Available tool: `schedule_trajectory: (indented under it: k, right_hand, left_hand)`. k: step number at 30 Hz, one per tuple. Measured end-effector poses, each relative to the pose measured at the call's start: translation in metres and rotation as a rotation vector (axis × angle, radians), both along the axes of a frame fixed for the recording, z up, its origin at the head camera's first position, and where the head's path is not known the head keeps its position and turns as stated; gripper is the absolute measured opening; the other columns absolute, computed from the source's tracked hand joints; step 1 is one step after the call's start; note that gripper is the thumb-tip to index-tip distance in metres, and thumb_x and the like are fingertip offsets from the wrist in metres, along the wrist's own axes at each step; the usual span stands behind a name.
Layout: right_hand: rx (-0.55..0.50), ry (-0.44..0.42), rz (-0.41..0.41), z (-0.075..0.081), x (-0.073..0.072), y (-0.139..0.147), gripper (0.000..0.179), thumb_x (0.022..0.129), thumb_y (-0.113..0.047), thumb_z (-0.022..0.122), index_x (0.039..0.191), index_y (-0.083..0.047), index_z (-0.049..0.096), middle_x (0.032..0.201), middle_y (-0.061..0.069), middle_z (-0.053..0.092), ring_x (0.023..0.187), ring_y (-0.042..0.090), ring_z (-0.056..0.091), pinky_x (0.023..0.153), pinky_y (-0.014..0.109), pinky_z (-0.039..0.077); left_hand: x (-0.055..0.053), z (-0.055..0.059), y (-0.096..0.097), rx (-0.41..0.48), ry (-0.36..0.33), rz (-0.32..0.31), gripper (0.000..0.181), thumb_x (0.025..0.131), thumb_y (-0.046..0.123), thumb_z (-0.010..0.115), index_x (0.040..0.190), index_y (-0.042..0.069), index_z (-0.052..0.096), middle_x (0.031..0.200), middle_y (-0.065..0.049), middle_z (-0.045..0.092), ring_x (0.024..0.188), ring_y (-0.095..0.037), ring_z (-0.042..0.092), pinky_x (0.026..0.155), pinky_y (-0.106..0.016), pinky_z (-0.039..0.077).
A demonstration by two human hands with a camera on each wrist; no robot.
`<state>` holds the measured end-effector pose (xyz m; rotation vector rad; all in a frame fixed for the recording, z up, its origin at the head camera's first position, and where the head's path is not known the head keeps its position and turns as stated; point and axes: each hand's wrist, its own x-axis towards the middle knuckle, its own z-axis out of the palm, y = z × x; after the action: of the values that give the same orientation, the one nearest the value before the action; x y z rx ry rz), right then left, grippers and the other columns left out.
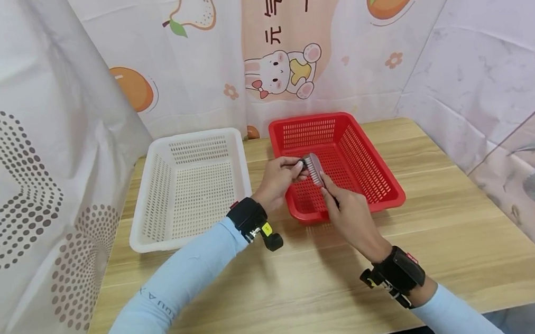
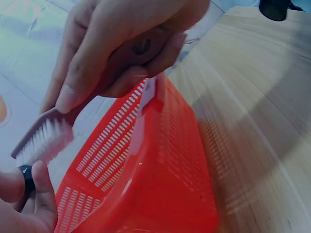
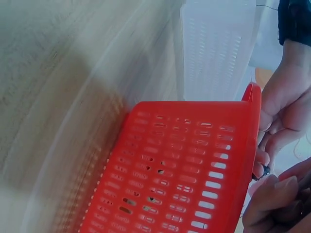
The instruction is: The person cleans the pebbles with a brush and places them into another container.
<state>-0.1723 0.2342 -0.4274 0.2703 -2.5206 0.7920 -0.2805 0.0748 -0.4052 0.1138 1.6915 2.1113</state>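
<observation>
above the left part of the red basket, in the head view, both hands come close together on a brush and a small dark piece. the right hand is wrapped round the brush from below right; the left hand pinches the dark piece between thumb and fingers. the brush's long axis slants from the right hand up and slightly left, its bristled side turned toward the left hand, so the right hand has the brush itself while the left is nearest its far end. the white basket stands left of the red one, both on a wood-grain table. printed cloth hangs behind, and a dotted curtain on the left.

in the left wrist view, the brush runs from upper right, where its handle with a hole lies in the right hand, down to lower left, the bristles right at the dark piece. whether they actually touch it i cannot tell, nor what the piece is. the red basket's rim passes just below the hands.

in the right wrist view, the red basket's wall fills the middle, the hands at its rim on the right side; the brush is mostly hidden here, the dark piece shows between the fingers, and the white basket stands beyond.
</observation>
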Motion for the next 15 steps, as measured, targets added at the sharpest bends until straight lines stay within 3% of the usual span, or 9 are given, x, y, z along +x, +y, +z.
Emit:
schedule_trajectory:
  k: [7,10,15]
  right_hand:
    - [-0.04,-0.026,-0.009,0.0068,-0.007,0.0046,0.044,0.105,-0.01,0.059,0.147,0.0,0.053,0.081,0.009,0.072,0.049,0.011,0.042,0.042,0.026,0.032]
    - [-0.042,-0.049,-0.019,0.0067,-0.006,0.0044,0.044,0.105,-0.011,0.06,0.148,-0.002,0.053,0.076,0.007,0.069,0.048,0.011,0.04,0.043,0.026,0.031]
    - [-0.024,-0.048,-0.021,0.0027,-0.0009,0.0026,0.044,0.104,-0.012,0.061,0.147,-0.003,0.054,0.058,-0.002,0.044,0.046,0.01,0.037,0.042,0.026,0.031]
  left_hand:
    - [0.0066,0.0,0.003,-0.019,0.024,-0.086,0.024,0.102,0.003,0.061,0.126,-0.003,0.063,0.108,-0.016,0.07,0.087,-0.019,0.07,0.093,-0.037,0.058]
    - [0.0062,0.0024,0.0023,0.031,0.013,-0.07,0.026,0.103,0.003,0.059,0.128,-0.005,0.062,0.11,-0.018,0.07,0.088,-0.018,0.07,0.096,-0.037,0.056]
    - [0.0031,0.0055,0.0011,0.063,-0.004,-0.014,0.026,0.104,0.005,0.059,0.128,-0.004,0.063,0.108,-0.018,0.07,0.088,-0.018,0.069,0.098,-0.041,0.055]
